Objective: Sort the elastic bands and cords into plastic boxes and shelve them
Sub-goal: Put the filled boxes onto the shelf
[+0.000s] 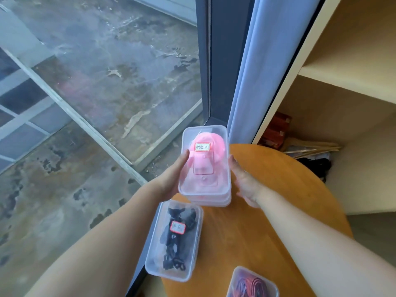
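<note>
Clear plastic boxes number three: the pink box (204,168), mid-frame, is held between left hand (171,179) and right hand (244,181), thumbs along its sides; black box (174,241) and red box (252,284) lie below. Two labels (202,146) are seen, handwriting illegible.

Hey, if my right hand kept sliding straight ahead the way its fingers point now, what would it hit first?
Probably the pale curtain, though depth is unclear. The right hand lies along the right side of the pink box, pointing forward past the table edge.
</note>
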The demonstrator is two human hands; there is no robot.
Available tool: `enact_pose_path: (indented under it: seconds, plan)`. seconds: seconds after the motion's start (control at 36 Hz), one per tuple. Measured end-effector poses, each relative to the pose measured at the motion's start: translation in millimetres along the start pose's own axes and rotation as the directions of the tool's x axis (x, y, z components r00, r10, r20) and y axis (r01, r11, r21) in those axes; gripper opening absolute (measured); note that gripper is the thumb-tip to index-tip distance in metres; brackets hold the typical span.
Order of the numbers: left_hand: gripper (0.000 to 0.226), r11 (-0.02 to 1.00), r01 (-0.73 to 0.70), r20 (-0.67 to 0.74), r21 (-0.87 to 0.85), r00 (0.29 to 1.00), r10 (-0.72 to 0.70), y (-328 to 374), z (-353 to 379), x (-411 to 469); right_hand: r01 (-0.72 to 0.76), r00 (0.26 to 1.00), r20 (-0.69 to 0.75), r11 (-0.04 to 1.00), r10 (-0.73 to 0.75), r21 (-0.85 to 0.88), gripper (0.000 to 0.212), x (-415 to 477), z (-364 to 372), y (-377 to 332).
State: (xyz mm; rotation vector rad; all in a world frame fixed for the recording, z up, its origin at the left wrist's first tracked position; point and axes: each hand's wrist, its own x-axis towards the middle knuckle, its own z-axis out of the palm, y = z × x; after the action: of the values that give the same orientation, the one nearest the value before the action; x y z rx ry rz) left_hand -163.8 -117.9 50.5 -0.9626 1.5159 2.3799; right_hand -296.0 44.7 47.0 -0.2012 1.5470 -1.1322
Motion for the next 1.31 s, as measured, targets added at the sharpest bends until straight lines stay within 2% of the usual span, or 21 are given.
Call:
enact_pose_path:
  seconds: [0.11, 0.22, 0.36, 0.44, 0.53, 0.58, 0.72, 0.81, 0.92, 1.03, 1.14, 1.31]
  plan:
    - [0.048, 0.998, -0.017, -0.043, -0.057, 0.999, 0.015, 0.7, 5.6, 5.3, 0.076, 0.993, 0.087, 0.995, -0.082, 0.07, 0.101, 1.7, 4.2, 0.3]
    - [0.053, 0.999, -0.021, -0.079, -0.029, 0.997, 0.019, 1.1, 11.6, 5.0, 0.216, 0.976, -0.023, 0.968, -0.215, 0.13, 0.058, 3.5, 6.0, 4.9]
    - [0.056, 0.985, -0.077, -0.211, 0.156, 0.971, 0.109, 11.4, 21.7, -3.1, 0.277, 0.951, -0.168, 0.957, -0.259, 0.089, 0.031, 0.2, 6.8, 2.1]
    - [0.053, 0.948, -0.102, -0.301, 0.303, 0.933, 0.197, 16.8, 27.8, -9.0, 0.27, 0.951, -0.164, 0.963, -0.264, 0.017, 0.032, -5.4, 4.4, -4.3]
    - [0.06, 0.905, -0.094, -0.327, 0.415, 0.913, 0.245, 21.2, 29.8, -14.2, 0.265, 0.947, -0.17, 0.962, -0.272, -0.061, 0.032, -9.8, 2.7, -10.7]
    - [0.066, 0.904, -0.096, -0.329, 0.416, 0.911, 0.248, 24.1, 30.5, -16.7, 0.271, 0.941, -0.181, 0.958, -0.284, -0.094, 0.03, -12.8, 4.1, -14.7]
    - [0.056, 0.901, -0.156, -0.311, 0.406, 0.903, 0.297, 36.8, 36.4, -26.7, 0.317, 0.919, -0.205, 0.94, -0.337, -0.124, 0.031, -31.2, 6.2, -31.9]
    - [0.069, 0.888, -0.178, -0.294, 0.424, 0.9, 0.321, 52.4, 46.1, -39.2, 0.327, 0.905, -0.232, 0.932, -0.357, -0.159, 0.032, -51.4, 5.2, -48.4]
    - [0.056, 0.858, -0.219, -0.243, 0.464, 0.9, 0.361, 85.9, 70.1, -57.8, 0.357, 0.876, -0.279, 0.918, -0.393, -0.173, 0.029, -88.9, -1.4, -74.6]
    - [0.067, 0.821, -0.245, -0.168, 0.516, 0.911, 0.377, 130.0, 110.0, -74.4, 0.384, 0.833, -0.345, 0.901, -0.433, -0.204, 0.028, -136.5, -21.6, -105.9]
    - [0.053, 0.789, -0.281, -0.1, 0.546, 0.913, 0.394, 167.9, 167.0, -82.6, 0.397, 0.794, -0.404, 0.891, -0.454, -0.22, 0.031, -187.2, -57.5, -136.6]
    - [0.046, 0.788, -0.318, -0.027, 0.527, 0.92, 0.39, 206.5, 250.9, -68.9, 0.358, 0.705, -0.515, 0.871, -0.488, -0.336, 0.035, -243.3, -116.7, -170.4]
